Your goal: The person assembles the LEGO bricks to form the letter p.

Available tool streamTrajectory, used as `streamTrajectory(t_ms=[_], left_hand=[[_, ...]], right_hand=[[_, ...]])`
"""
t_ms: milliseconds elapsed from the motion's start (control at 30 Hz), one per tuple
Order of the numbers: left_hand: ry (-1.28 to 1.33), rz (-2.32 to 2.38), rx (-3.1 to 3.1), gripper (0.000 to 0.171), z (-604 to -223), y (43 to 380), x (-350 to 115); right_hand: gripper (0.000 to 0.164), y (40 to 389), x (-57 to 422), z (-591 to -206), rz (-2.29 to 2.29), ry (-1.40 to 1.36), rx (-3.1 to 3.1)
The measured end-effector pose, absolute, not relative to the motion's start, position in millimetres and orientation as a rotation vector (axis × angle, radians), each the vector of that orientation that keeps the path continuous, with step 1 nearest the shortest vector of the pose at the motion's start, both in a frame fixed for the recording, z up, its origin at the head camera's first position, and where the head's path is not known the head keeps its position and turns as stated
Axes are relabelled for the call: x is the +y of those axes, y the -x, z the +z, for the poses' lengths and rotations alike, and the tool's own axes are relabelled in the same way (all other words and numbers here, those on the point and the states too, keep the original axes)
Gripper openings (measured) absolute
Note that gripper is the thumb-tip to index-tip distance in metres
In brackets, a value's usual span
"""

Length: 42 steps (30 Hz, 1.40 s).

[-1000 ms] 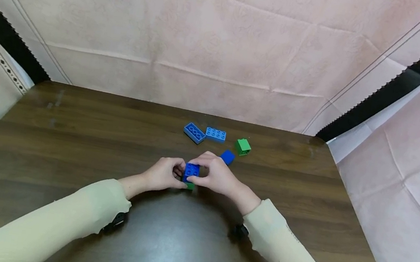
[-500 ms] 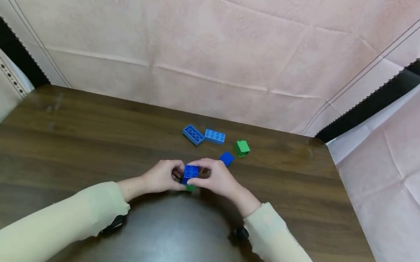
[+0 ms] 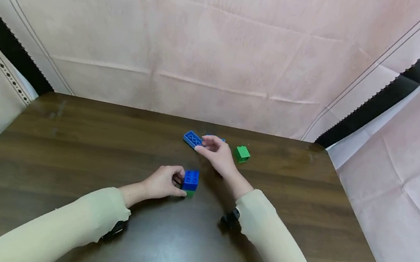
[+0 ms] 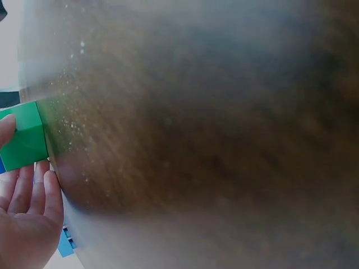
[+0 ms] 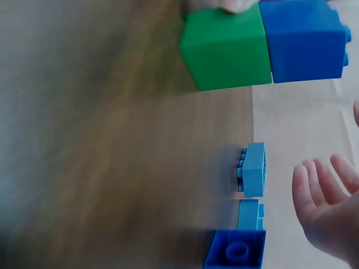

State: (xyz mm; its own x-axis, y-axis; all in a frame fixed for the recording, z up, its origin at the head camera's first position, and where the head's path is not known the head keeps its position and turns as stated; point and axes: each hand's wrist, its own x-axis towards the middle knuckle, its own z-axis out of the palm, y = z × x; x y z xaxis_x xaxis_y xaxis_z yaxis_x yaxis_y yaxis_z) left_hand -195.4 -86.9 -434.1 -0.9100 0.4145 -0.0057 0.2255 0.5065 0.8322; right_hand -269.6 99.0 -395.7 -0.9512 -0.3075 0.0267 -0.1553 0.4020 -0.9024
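Stacked bricks (image 3: 190, 182) stand on the wooden table (image 3: 89, 144) just beyond the left hand (image 3: 161, 181): a blue brick (image 5: 305, 39), studs up, sits on a green brick (image 5: 233, 50). The left hand pinches the green brick between thumb and curved fingers, the thumb on its near side. The right hand (image 3: 219, 152) hangs beyond the stack and to its right, holding nothing; its fingers lie loosely curved, the thumb apart from them. From the head its thumb overlaps a long blue brick (image 3: 192, 139), but the right wrist view shows a gap between hand and bricks.

That long brick lies straight beyond the stack, apparently studs down. A second long brick (image 5: 248, 214) is beside it, a little further right of the stack and mostly hidden from the head. A dark blue block (image 5: 235, 249) lies beyond the stack and to its right, hollow side showing, and the loose green block (image 3: 242, 154) sits further right still.

The thumb and fingers are on the green brick, so a sideways knock could tip the blue one if the studs are not fully pressed home; how firmly they are seated I cannot tell. With the pieces beyond the stack so close together, a low right hand could nudge a neighbour. The upside-down brick, attached without turning, would probably not seat.
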Motion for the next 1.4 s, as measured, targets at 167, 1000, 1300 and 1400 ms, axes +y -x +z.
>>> streamTrajectory(t_ms=[167, 1000, 1300, 1400], left_hand=[[-0.546, 1.357, 2.529, 0.029, -437, 194, -86], [-0.585, 1.380, 2.536, 0.029, -437, 196, -87], [-0.583, 1.372, 2.535, 0.029, -435, 195, -86], [-0.581, 1.373, 2.534, 0.029, -434, 194, -87]], right_hand=[[0.047, 285, 87, -401, -1.574, 0.321, 2.573], [0.046, 310, 70, -425, -1.242, 0.169, 2.779], [0.045, 308, 65, -428, -0.996, 0.215, 2.875], [0.045, 308, 64, -429, -0.961, 0.225, 2.869]])
